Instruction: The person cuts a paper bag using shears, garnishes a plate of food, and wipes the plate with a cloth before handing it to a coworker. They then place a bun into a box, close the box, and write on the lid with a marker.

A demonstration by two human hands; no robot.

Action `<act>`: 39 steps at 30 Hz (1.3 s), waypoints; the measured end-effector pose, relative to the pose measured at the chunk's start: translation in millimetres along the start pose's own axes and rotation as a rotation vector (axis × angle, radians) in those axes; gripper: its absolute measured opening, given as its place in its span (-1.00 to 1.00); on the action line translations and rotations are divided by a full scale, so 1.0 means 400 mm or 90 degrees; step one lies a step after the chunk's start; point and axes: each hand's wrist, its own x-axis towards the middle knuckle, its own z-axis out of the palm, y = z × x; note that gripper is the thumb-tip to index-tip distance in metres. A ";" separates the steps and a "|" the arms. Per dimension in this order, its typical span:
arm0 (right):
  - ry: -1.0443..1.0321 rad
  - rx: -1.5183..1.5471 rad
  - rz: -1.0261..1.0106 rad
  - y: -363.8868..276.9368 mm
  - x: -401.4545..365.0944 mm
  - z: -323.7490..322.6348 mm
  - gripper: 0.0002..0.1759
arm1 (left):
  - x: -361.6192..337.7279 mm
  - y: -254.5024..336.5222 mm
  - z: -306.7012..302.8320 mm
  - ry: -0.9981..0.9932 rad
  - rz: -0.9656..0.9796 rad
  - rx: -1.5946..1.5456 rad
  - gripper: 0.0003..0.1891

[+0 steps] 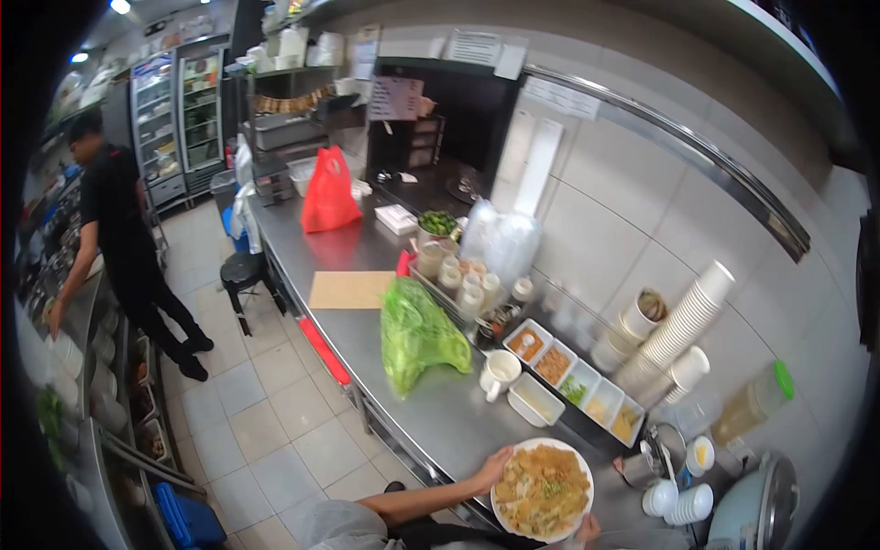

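A round white plate (pixel 588 469) of yellow-brown food (pixel 543 490), topped with chopped green bits, is level at the counter's near edge. My left hand (pixel 495 469) is closed on its left rim. At the plate's lower right, my right hand (pixel 588 529) is closed on the rim, its fingers partly hidden beneath. Just beyond the plate are a white rectangular dish (pixel 536 401) and a white mug (pixel 500 370). Beside them runs a row of white tubs with toppings (pixel 574 389).
A green plastic bag (pixel 417 339), brown cardboard (pixel 351 290) and red bag (pixel 330 194) lie along the steel counter (pixel 394 440). Stacked cups (pixel 683 316) and a large pot (pixel 756 504) stand at right. A person in black (pixel 119 211) works at the left counter, near a stool (pixel 244 275).
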 end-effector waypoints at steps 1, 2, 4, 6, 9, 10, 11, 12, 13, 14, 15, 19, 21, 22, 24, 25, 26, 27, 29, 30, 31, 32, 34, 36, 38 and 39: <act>-0.184 -0.168 0.132 0.037 0.037 -0.053 -0.25 | 0.002 0.024 -0.018 -0.021 0.001 -0.002 -0.57; -0.088 -0.128 0.103 0.012 0.005 -0.018 -0.23 | -0.016 0.048 -0.029 -0.043 -0.004 -0.004 -0.58; 0.109 -0.044 0.058 -0.034 -0.092 0.074 -0.19 | -0.063 0.104 -0.038 -0.057 -0.045 -0.031 -0.59; 0.134 0.039 -0.025 -0.112 -0.116 0.127 -0.44 | -0.106 0.174 -0.051 -0.043 -0.019 -0.044 -0.58; 0.170 0.161 -0.146 -0.247 -0.147 0.226 -0.70 | -0.139 0.255 -0.116 0.001 0.009 -0.057 -0.57; 0.181 0.202 -0.188 -0.279 -0.157 0.260 -0.69 | -0.148 0.283 -0.142 0.019 0.019 -0.061 -0.57; 0.147 0.207 -0.195 -0.301 -0.156 0.292 -0.70 | -0.170 0.325 -0.165 0.035 0.032 -0.068 -0.57; 0.112 0.214 -0.205 -0.320 -0.142 0.324 -0.71 | -0.196 0.370 -0.189 0.050 0.048 -0.074 -0.56; 0.077 0.222 -0.216 -0.347 -0.135 0.360 -0.71 | -0.222 0.416 -0.215 0.065 0.065 -0.080 -0.56; 0.062 0.231 -0.220 -0.379 -0.135 0.403 -0.71 | -0.243 0.457 -0.249 0.076 0.087 -0.091 -0.55; 0.045 0.241 -0.224 -0.419 -0.138 0.450 -0.70 | -0.255 0.491 -0.289 0.078 0.091 -0.106 -0.55; -0.031 0.266 -0.216 -0.580 -0.168 0.699 -0.68 | -0.335 0.669 -0.469 0.155 0.148 -0.116 -0.52; -0.097 0.287 -0.234 -0.615 -0.157 0.836 -0.69 | -0.371 0.754 -0.562 0.209 0.181 -0.086 -0.51; -0.104 0.277 -0.241 -0.631 -0.162 0.892 -0.69 | -0.375 0.773 -0.627 0.215 0.210 -0.084 -0.50; -0.148 0.280 -0.227 -0.676 -0.160 0.998 -0.70 | -0.419 0.857 -0.694 0.222 0.219 -0.121 -0.50; -0.184 0.262 -0.225 -0.696 -0.162 1.048 -0.69 | -0.434 0.897 -0.729 0.217 0.222 -0.129 -0.50; -0.212 0.252 -0.224 -0.716 -0.166 1.098 -0.68 | -0.432 0.913 -0.771 0.297 0.269 -0.047 -0.51; -0.223 0.248 -0.220 -0.731 -0.173 1.141 -0.67 | -0.427 0.925 -0.826 0.289 0.282 -0.073 -0.51; -0.193 0.184 -0.241 -0.780 -0.205 1.219 -0.69 | -0.415 0.954 -0.928 0.239 0.264 -0.120 -0.51; -0.181 0.158 -0.241 -0.794 -0.205 1.263 -0.69 | -0.445 1.015 -0.927 0.244 0.264 -0.132 -0.51; -0.157 0.178 -0.203 -0.817 -0.208 1.309 -0.70 | -0.466 1.073 -0.919 0.252 0.259 -0.144 -0.50; -0.157 0.128 -0.222 -0.840 -0.205 1.345 -0.68 | -0.457 1.099 -0.947 0.252 0.252 -0.135 -0.49; -0.179 0.164 -0.180 -0.881 -0.180 1.425 -0.65 | -0.419 1.161 -1.016 0.270 0.262 -0.112 -0.48; -0.169 0.150 -0.173 -0.899 -0.116 1.467 -0.63 | -0.334 1.167 -1.070 0.248 0.257 -0.116 -0.47; -0.173 0.134 -0.157 -0.947 -0.077 1.533 -0.60 | -0.267 1.198 -1.147 0.243 0.249 -0.116 -0.47; -0.168 0.150 -0.165 -0.958 -0.043 1.570 -0.59 | -0.222 1.219 -1.181 0.238 0.238 -0.112 -0.46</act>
